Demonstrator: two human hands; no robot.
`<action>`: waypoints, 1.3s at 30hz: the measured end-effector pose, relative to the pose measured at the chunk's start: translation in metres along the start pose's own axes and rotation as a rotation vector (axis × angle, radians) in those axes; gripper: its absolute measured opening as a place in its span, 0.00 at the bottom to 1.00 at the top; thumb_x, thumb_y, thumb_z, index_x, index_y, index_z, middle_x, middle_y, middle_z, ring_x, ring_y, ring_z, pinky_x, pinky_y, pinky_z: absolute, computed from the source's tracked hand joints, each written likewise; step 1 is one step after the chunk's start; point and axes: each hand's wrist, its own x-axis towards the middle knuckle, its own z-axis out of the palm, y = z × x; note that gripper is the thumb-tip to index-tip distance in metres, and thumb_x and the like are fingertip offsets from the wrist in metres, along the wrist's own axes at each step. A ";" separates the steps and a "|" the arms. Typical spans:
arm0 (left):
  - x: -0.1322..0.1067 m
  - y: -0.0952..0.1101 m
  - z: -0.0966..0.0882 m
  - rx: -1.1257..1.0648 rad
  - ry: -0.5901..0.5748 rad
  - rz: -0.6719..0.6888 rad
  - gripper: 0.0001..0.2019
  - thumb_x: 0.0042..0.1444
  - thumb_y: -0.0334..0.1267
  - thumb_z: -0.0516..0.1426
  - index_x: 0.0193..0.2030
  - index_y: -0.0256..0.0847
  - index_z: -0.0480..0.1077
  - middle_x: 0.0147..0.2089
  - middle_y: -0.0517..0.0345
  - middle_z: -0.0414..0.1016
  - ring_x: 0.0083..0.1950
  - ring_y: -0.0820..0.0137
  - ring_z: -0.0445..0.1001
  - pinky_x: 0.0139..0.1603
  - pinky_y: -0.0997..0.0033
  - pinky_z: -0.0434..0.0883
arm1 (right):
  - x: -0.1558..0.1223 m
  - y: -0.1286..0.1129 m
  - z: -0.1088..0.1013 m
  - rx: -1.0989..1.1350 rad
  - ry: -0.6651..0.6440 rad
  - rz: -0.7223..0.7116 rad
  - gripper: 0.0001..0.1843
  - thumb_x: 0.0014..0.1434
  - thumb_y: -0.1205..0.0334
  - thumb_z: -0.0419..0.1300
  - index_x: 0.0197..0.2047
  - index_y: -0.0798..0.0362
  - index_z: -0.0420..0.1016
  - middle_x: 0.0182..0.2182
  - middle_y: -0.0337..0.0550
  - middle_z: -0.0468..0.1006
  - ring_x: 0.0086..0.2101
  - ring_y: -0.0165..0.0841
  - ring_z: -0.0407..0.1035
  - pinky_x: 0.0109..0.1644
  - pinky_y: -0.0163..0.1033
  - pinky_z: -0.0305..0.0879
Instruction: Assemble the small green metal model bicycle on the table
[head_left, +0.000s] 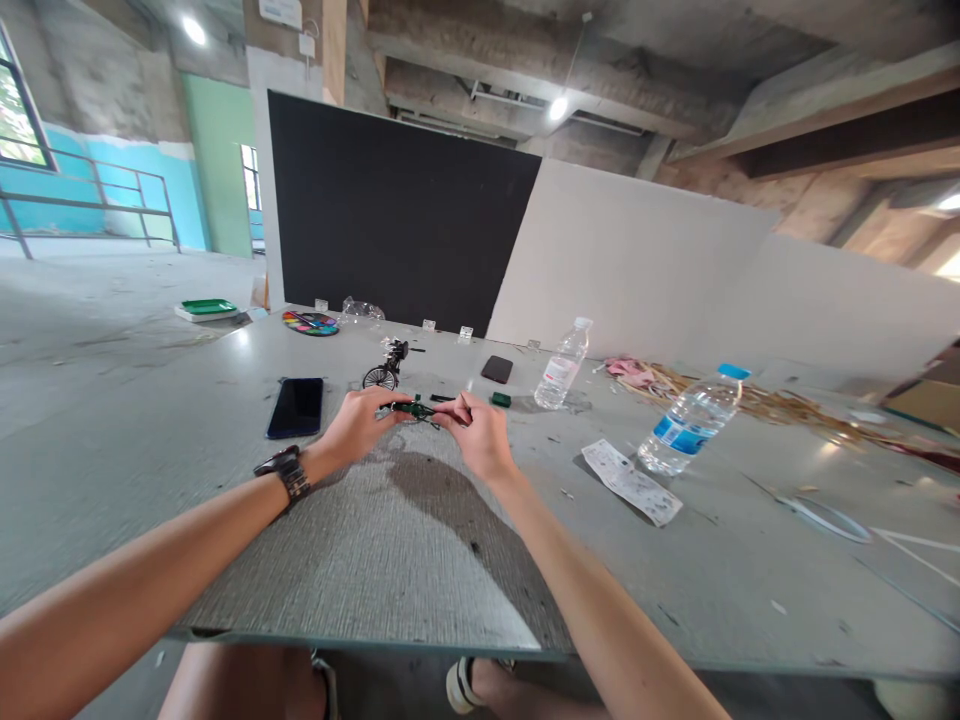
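Observation:
My left hand (358, 425) and my right hand (480, 432) are both closed on a small dark green frame (417, 408), which looks like part of a model bicycle. The left fingers pinch its left end and the right fingers its right end, just above the table. Right behind it stands a black model piece with a spoked wheel (381, 378). A small dark green block (501, 399) lies to the right of my right hand. Between my hands and that block, a thin dark strip (442, 398) is partly covered by the right fingers.
A phone (295, 407) lies left, a dark flat case (497, 369) behind. Two water bottles (562, 365) (694, 420), a printed sheet (631, 482) and scissors (817, 515) are on the right. A paint palette (310, 323) sits at the back left, before an upright black panel (397, 210).

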 end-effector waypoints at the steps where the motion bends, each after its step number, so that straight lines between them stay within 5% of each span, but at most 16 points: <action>1: 0.000 0.000 0.000 0.001 -0.002 -0.004 0.12 0.61 0.41 0.61 0.49 0.42 0.79 0.47 0.50 0.82 0.48 0.59 0.79 0.52 0.59 0.73 | 0.000 0.000 0.000 0.010 0.009 0.006 0.29 0.57 0.39 0.62 0.25 0.46 0.48 0.35 0.50 0.83 0.46 0.48 0.78 0.44 0.45 0.73; 12: 0.000 -0.005 0.002 -0.009 -0.005 0.007 0.13 0.60 0.43 0.62 0.49 0.42 0.79 0.47 0.51 0.82 0.48 0.60 0.79 0.51 0.62 0.73 | -0.003 0.007 0.006 0.168 0.101 0.079 0.30 0.53 0.43 0.67 0.24 0.46 0.49 0.32 0.48 0.82 0.41 0.45 0.79 0.40 0.44 0.75; 19: 0.001 -0.004 0.002 -0.006 -0.032 0.062 0.12 0.60 0.41 0.62 0.48 0.40 0.79 0.46 0.49 0.82 0.48 0.60 0.79 0.52 0.61 0.73 | 0.001 0.013 0.010 0.345 0.124 0.212 0.36 0.43 0.40 0.72 0.26 0.46 0.46 0.28 0.44 0.79 0.29 0.38 0.76 0.35 0.45 0.76; 30: -0.001 -0.013 0.008 0.009 -0.034 0.153 0.12 0.60 0.41 0.62 0.49 0.40 0.78 0.45 0.48 0.82 0.47 0.62 0.79 0.50 0.60 0.74 | 0.005 0.008 -0.001 -0.063 0.012 0.045 0.24 0.57 0.52 0.62 0.27 0.46 0.47 0.28 0.41 0.79 0.30 0.35 0.73 0.35 0.38 0.68; 39: -0.001 -0.011 0.007 -0.013 -0.074 0.180 0.15 0.60 0.34 0.61 0.54 0.42 0.76 0.47 0.51 0.80 0.48 0.64 0.77 0.52 0.61 0.73 | 0.006 0.006 -0.002 -0.054 -0.002 0.014 0.24 0.57 0.56 0.62 0.25 0.46 0.46 0.30 0.44 0.81 0.34 0.38 0.76 0.37 0.39 0.68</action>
